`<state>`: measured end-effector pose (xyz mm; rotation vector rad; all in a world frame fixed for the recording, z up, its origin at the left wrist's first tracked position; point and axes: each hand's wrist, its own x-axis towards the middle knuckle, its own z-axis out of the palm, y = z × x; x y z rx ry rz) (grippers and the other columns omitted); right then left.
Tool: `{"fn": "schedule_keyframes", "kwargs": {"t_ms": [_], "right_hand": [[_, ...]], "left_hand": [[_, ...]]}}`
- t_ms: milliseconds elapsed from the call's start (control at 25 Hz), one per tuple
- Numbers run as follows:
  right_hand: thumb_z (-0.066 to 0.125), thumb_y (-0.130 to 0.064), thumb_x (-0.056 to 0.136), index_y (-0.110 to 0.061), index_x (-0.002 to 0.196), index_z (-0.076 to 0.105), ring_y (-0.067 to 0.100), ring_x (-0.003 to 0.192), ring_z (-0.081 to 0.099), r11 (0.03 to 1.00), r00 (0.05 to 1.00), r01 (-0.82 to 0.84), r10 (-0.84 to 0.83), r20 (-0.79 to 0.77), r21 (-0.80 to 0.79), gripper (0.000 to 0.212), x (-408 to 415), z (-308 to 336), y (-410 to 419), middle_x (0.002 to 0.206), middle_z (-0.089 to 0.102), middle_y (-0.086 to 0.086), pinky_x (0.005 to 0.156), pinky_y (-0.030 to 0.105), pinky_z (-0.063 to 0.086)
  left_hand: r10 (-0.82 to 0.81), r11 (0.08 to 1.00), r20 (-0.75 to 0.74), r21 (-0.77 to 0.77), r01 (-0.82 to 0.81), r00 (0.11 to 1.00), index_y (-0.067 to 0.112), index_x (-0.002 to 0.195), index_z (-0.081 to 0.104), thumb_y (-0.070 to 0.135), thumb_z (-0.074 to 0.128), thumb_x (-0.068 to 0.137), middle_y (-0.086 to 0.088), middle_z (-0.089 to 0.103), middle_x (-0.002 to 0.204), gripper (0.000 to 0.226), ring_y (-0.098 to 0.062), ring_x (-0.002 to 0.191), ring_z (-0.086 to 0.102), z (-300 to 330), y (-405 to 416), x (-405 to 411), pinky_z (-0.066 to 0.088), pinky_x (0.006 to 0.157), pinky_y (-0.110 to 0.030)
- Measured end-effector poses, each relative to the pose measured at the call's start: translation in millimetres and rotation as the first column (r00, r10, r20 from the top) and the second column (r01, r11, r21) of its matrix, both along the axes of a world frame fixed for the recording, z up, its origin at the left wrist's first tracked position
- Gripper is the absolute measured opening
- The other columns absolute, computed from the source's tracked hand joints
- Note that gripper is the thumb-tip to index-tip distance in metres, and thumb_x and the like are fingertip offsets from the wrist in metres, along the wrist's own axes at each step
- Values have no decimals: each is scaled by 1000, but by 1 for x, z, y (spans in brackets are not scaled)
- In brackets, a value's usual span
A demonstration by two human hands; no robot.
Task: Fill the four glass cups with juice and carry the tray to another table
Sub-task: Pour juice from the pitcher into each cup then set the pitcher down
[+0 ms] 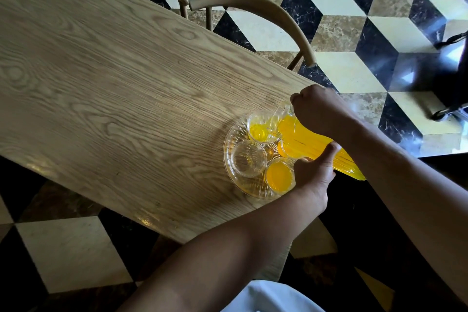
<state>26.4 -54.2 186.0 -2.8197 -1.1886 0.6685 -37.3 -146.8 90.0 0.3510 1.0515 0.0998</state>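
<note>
Daylight falls across the pale oak-grain wooden table [106, 78] from the far side, leaving its near edge and the floor below the hands in deep shadow. A hard white glare flares on the glossy black, cream and brown cube-pattern marble floor [415, 76], well right of the grip. The clear glass jug of orange juice [311, 144] glows bright between the hands. Straight lines bow toward the corners, and the table's left end smears softly.

There are no words or numbers to read here. The jug [316, 144] has no label that shows.
</note>
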Motion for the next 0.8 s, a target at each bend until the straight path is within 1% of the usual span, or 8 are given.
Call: {"fn": "schedule_keyframes", "kwargs": {"t_ms": [80,280,360,520,600,680,760,800], "right_hand": [[38,-33,100,-5,74,57,28,62,51,1000,1000,2,-2,-1,-4,42,0,1,0,73,55,14,53,31,35],[39,-31,100,-7,72,55,25,60,49,1000,1000,-2,2,0,-5,40,0,3,0,70,53,12,51,29,32],[40,-30,99,-8,72,55,24,61,49,1000,1000,-3,3,0,-14,39,0,3,-1,70,52,11,51,29,31],[40,-29,98,-9,71,53,24,60,48,999,1000,-12,12,5,-31,36,-1,4,-1,69,50,11,50,30,30],[38,-27,97,-10,70,50,23,59,47,998,999,-40,41,17,-56,34,-1,4,-2,70,50,12,50,29,28],[39,-29,97,-10,70,51,24,59,48,999,1000,-15,16,13,-45,35,-1,4,-2,69,50,11,50,30,28],[40,-30,97,-10,71,52,24,60,49,999,1000,5,-5,10,-34,35,-1,4,-2,70,51,10,51,30,28],[39,-30,97,-10,71,53,24,61,49,999,1000,3,-2,12,-36,35,-1,4,-2,70,51,10,51,30,28]], "left_hand": [[8,1000,6,-6,-8,1000,18,70,44,62,86,32,10,39,40,72,-16,55,37,4,0,0,45,73,-41],[17,1000,5,-18,-17,1000,17,74,43,62,87,33,2,39,51,75,-18,59,35,12,0,0,45,75,-42],[24,999,6,-33,-24,1000,17,76,43,61,86,34,-3,40,60,75,-19,63,36,14,-2,0,44,75,-42],[16,999,2,-38,-16,1000,15,80,47,61,84,34,-11,47,81,75,-24,79,46,16,-3,0,48,76,-41],[18,999,15,-42,-18,1000,14,82,50,57,89,47,-13,51,87,68,-25,81,52,13,-5,-1,55,81,-42],[18,999,8,-46,-17,1000,12,83,52,50,92,64,-13,55,92,57,-25,84,59,12,-7,-1,59,90,-44],[12,999,1,-48,-12,1000,12,83,53,51,91,59,-13,57,94,60,-27,87,62,13,-6,-1,59,91,-41],[7,999,-3,-48,-7,1000,12,84,53,51,92,60,-13,57,96,59,-27,89,63,13,-6,-2,59,92,-40]]}}
